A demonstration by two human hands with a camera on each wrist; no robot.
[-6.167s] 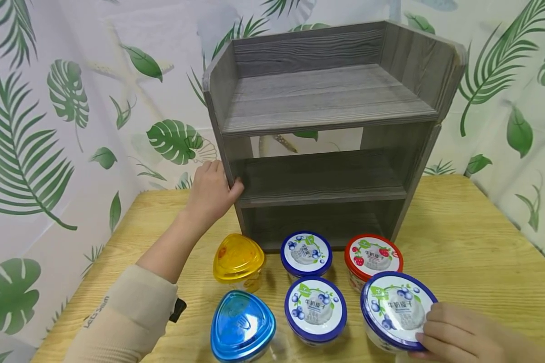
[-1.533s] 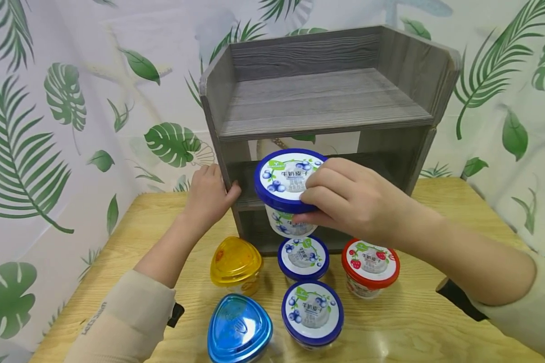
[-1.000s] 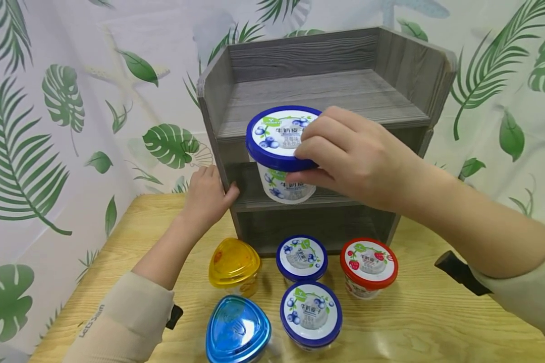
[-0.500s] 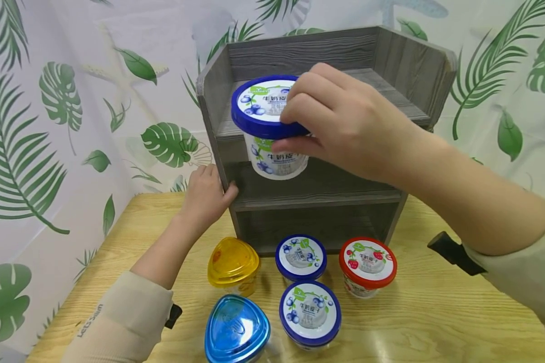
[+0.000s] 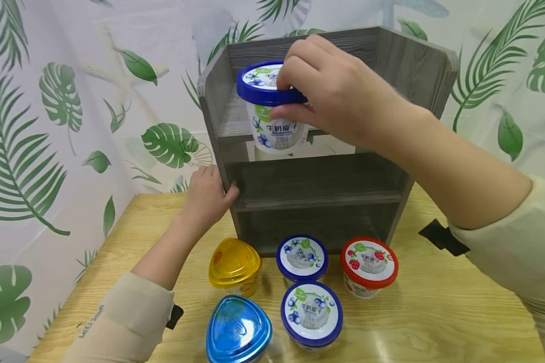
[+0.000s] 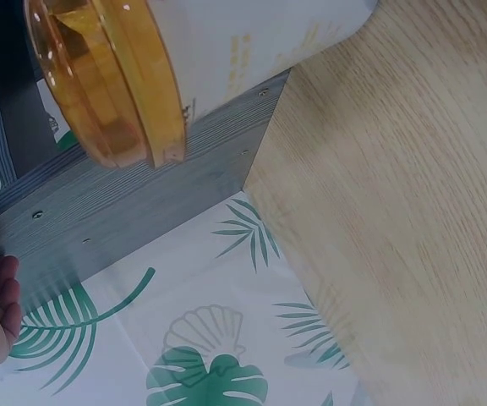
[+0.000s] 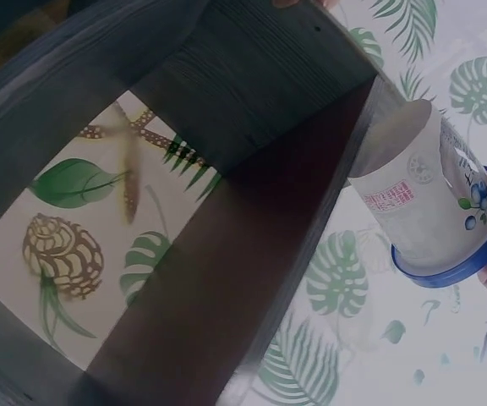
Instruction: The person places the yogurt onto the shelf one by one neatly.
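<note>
My right hand (image 5: 338,93) holds a white tub with a blue lid (image 5: 277,128), printed with blueberries, thumb below the lid's rim and fingers on top. The tub is in the air at the left front of the grey wooden shelf (image 5: 318,200), level with its top board. In the right wrist view the tub (image 7: 429,211) shows its pale base, close to a board edge. My left hand (image 5: 206,194) grips the shelf's left side panel, thumb on the front edge; the left wrist view shows its curled fingers (image 6: 5,296) against the panel.
On the wooden table (image 5: 427,302) before the shelf stand two more blue-lidded tubs (image 5: 302,258), a red-lidded strawberry tub (image 5: 369,264), a yellow-lidded tub (image 5: 234,262) and a blue triangular-lidded tub (image 5: 238,327). Leaf-patterned cloth (image 5: 95,151) hangs behind.
My right hand has picked up the blue-lidded tub from the front right of the table and raised it to the top board's height. My left hand stays on the panel.
</note>
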